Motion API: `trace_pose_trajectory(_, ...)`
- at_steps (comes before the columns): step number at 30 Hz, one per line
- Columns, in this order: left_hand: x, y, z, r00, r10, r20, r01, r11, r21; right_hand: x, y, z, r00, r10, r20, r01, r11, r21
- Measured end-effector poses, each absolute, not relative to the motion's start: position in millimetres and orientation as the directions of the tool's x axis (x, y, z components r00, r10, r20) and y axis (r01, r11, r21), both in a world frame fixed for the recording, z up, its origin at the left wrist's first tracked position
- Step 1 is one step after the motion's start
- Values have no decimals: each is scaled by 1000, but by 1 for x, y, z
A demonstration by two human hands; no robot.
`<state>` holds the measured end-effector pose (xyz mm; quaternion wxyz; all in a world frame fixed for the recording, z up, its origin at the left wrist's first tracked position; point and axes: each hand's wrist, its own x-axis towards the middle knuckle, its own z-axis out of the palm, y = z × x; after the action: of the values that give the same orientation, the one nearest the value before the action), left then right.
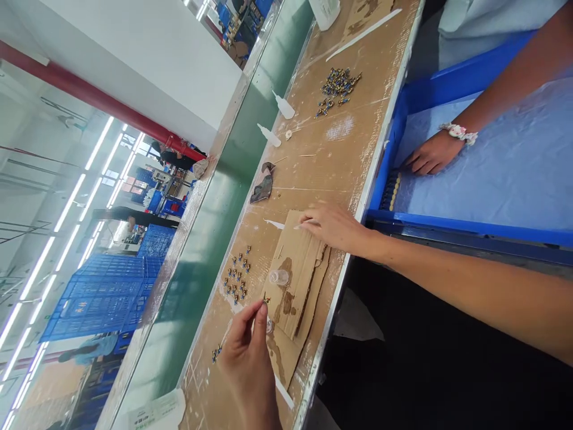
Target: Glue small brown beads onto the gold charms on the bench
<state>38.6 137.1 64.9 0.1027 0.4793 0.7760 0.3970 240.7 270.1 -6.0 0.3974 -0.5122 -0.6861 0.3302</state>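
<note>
1. The person's left hand [248,352] pinches a tiny blue-and-gold piece [265,300] between thumb and forefinger.
2. The right hand [335,227] grips a slim whitish stick [308,223] over a flat sheet of brown cardboard [293,236].
3. A small clear plastic cup [279,278] sits on the damp-stained cardboard.
4. Near it, small blue-and-gold pieces [237,275] stand loosely grouped; a denser heap of similar pieces [339,83] lies farther along.
5. A co-worker's hand [434,153], wearing a white-and-pink bracelet [460,133], reaches into a rectangular blue plastic tray [470,223].
</note>
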Motion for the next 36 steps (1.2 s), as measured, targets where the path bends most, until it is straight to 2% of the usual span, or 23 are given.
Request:
trace_pose_trajectory(5, 40, 165, 71, -404, 888, 221, 815, 239, 528, 239, 289, -23, -113, 968, 225, 530, 250, -810)
trace_pose_trajectory(11, 40, 185, 74, -301, 927, 226, 910, 209, 357, 240, 287, -29, -98, 953, 286, 547, 292, -785)
trace_pose_trajectory(36, 51, 200, 73, -198, 951, 239, 979, 179, 97, 245, 286, -28, -82, 932, 352, 530, 340, -777)
